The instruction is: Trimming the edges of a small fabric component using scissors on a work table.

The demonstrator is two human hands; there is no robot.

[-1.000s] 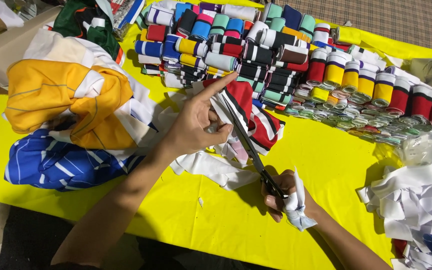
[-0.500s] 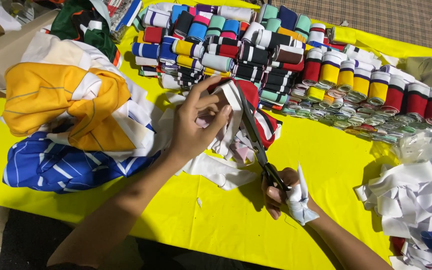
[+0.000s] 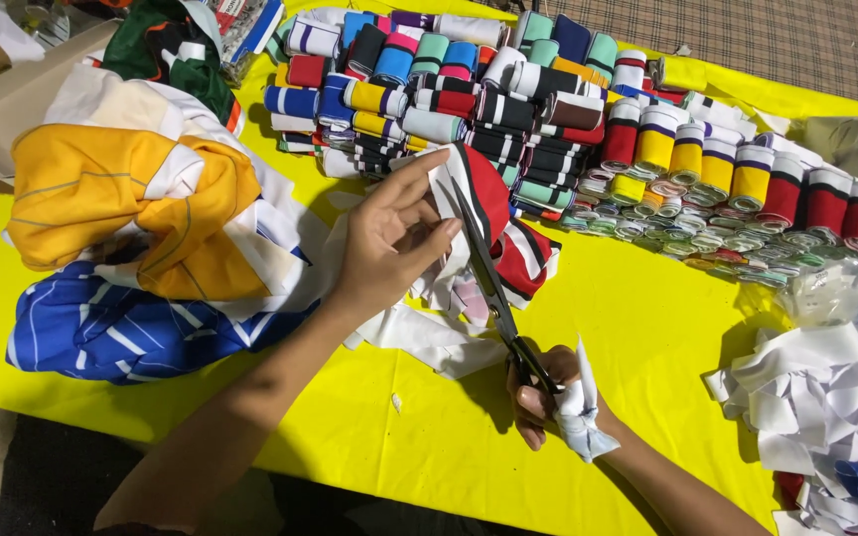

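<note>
1. Now your left hand (image 3: 389, 238) pinches the red, white and black fabric strip (image 3: 484, 203) above the yellow tablecloth (image 3: 647, 328).
2. Your right hand (image 3: 548, 397), clamped on black-handled steel scissors (image 3: 494, 283), risks nicking those close fingertips (image 3: 444, 230).

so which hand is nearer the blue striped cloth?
Left. The left hand holds up the red-and-white fabric piece just right of the blue striped cloth; the right hand grips the scissors farther right.
</note>
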